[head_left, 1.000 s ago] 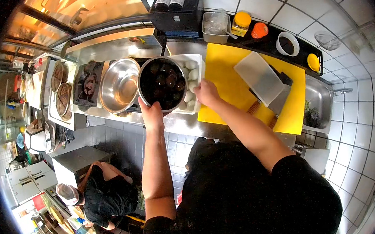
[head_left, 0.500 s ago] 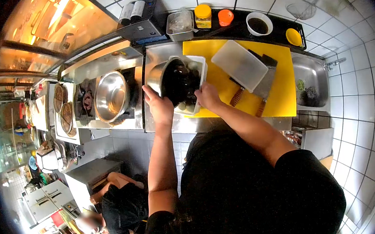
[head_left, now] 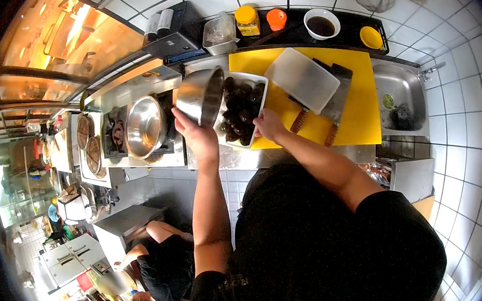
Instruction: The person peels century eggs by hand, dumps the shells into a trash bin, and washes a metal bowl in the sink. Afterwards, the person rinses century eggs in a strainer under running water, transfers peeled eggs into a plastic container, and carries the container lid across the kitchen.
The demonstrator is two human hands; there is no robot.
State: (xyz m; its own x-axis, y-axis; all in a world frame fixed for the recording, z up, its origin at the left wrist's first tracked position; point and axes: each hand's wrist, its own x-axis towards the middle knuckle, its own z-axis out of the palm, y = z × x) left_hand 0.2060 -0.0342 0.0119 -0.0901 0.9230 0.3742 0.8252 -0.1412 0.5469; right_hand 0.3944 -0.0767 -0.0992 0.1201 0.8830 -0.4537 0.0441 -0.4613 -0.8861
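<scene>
My left hand [head_left: 199, 140] holds a steel pot [head_left: 197, 94] from below, tipped on its side toward the tray. Several dark round items [head_left: 242, 107] fill a white rectangular tray [head_left: 265, 82] just right of the pot. At the tray's right edge my right hand [head_left: 269, 126] grips the rim with bent fingers. Beside it lies a yellow cutting board [head_left: 363, 105], bearing a translucent lid [head_left: 305, 80] and two cleavers [head_left: 342, 93] with wrapped handles. Whatever is inside the pot cannot be made out.
A large steel bowl [head_left: 145, 127] rests on the stove at left. Behind the board, a black shelf [head_left: 351, 29] bears a bowl of dark liquid [head_left: 321, 24] and jars. A sink [head_left: 397, 73] is at right. Another person [head_left: 165, 266] is low at lower left.
The pot has moved over the tray and tipped further onto its side. Dark round items now cover the pale ones in the tray. The other person has shifted posture.
</scene>
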